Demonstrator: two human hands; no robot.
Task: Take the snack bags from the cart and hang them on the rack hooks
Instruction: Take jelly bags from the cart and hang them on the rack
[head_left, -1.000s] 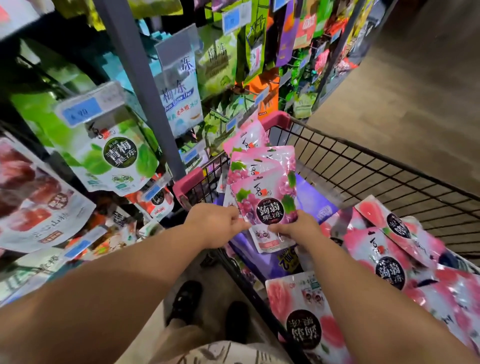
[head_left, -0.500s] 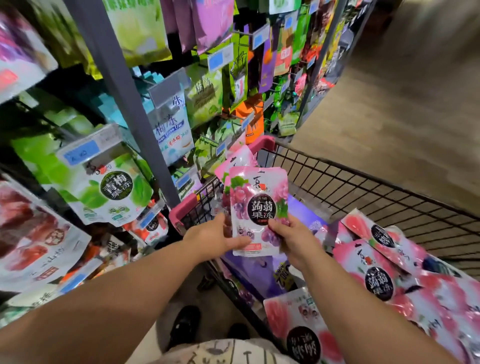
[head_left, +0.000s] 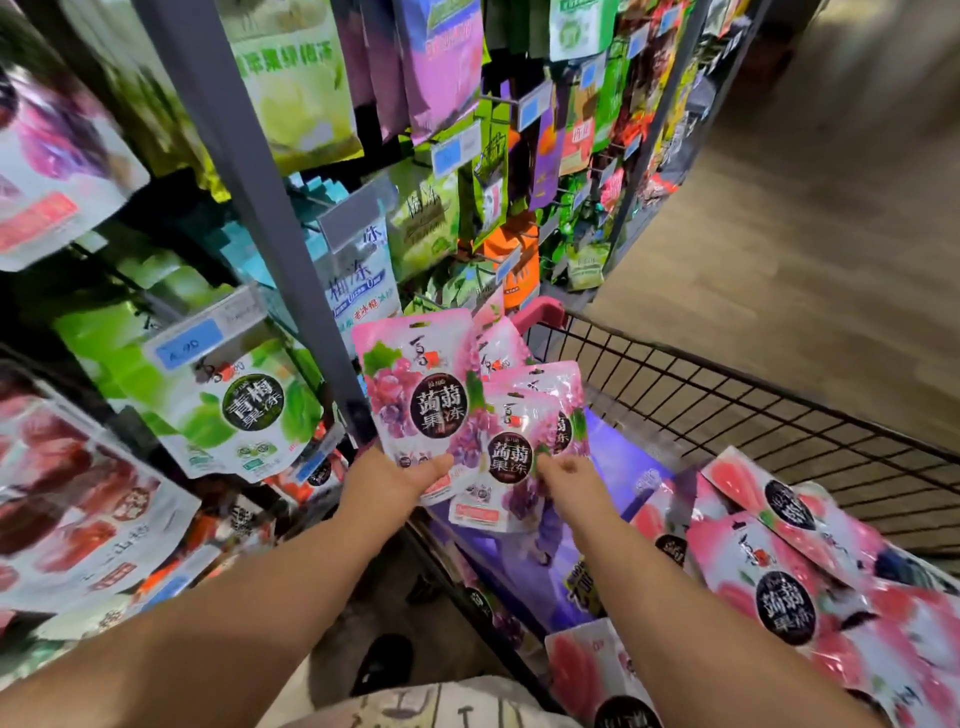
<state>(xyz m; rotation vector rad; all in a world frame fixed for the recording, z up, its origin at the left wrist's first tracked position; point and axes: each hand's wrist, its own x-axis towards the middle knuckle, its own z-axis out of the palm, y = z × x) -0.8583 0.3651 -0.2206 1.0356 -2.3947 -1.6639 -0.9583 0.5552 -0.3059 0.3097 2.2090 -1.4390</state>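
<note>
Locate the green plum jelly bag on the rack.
Head view, left of centre: the green bag hangs below a blue price tag, just left of the grey post; beyond the post is the grape bag the left hand holds.

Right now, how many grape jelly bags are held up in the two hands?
4. The front grape bag is in the left hand. The right hand holds a second bag with a third bag behind it; a fourth bag peeks out above. More may be hidden.
</note>
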